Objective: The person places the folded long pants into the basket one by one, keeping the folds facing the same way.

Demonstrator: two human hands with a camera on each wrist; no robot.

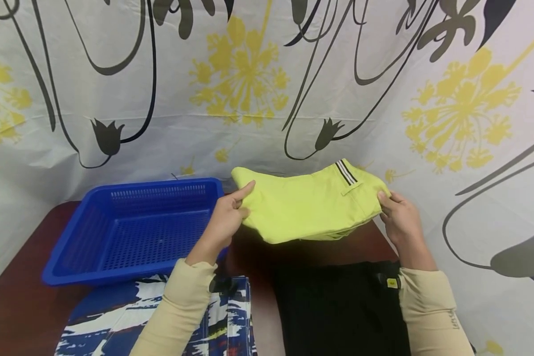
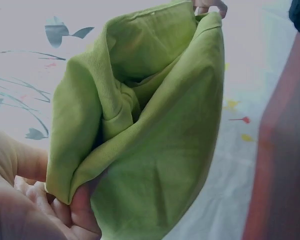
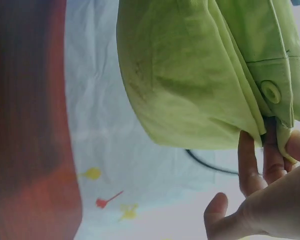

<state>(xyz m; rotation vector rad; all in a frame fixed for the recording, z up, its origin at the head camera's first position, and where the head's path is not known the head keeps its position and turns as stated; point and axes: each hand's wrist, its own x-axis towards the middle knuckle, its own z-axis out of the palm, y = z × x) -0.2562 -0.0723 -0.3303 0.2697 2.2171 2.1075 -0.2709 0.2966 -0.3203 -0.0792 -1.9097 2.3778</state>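
**tableguy:** so what's around you there? anything in the way?

**me:** I've got the folded lime-green shorts (image 1: 309,205) up off the table, held between both hands at the far edge, right in front of the flower-print curtain (image 1: 267,89). My left hand (image 1: 226,220) pinches the left end, thumb on top and fingers curled underneath. My right hand (image 1: 399,217) pinches the right end near the striped waistband tab (image 1: 347,172); from the right wrist view you can see my fingers (image 3: 272,150) tucked under the hem just by a green button (image 3: 271,91).

**tableguy:** and around it?

**me:** Blue plastic basket (image 1: 133,230) sits just left of my left hand, nothing in it as far as I can see, its near right corner hidden behind my wrist. Closer to me on the dark red table (image 1: 22,306) lie blue-and-white patterned shorts (image 1: 115,316) under my left forearm, and a black garment (image 1: 338,306) beside them under my right one.

**tableguy:** room to move?

**me:** There's a bare strip of table right below the green shorts, between them and the black piece. The curtain hangs close behind and wraps around the right side, so it's tight there. The basket's rim stands between my left hand and the left part of the table.
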